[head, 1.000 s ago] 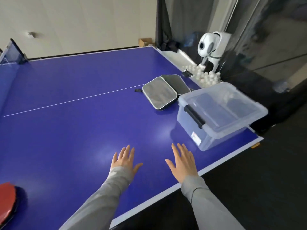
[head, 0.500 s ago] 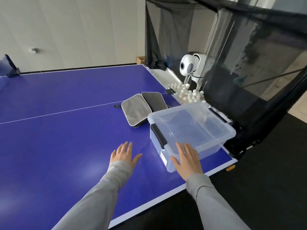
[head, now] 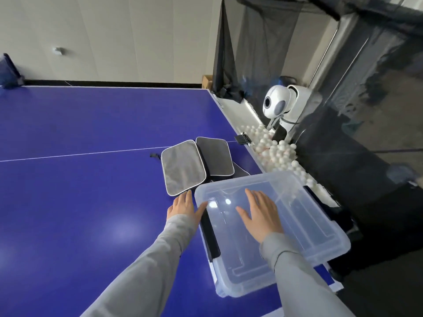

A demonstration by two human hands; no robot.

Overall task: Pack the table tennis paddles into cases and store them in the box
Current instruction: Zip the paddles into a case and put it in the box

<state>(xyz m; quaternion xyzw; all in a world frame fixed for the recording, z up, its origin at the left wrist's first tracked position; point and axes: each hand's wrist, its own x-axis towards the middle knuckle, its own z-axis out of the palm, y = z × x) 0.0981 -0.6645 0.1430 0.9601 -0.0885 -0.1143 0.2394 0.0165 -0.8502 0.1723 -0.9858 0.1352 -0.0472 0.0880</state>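
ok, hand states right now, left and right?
Left hand: open, fingers straight, holding nothing, beside the clear box.
Right hand: open, spread flat over the lid, holding nothing.

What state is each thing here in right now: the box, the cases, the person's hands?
Plastic box: lid on, closed.
Black latch: lies against the box's left side.
Paddle cases: flat on the table, overlapping; zipped or not, cannot tell.
Left hand: open, beside the box, thumb at the lid's corner.
Right hand: open, flat on the lid.
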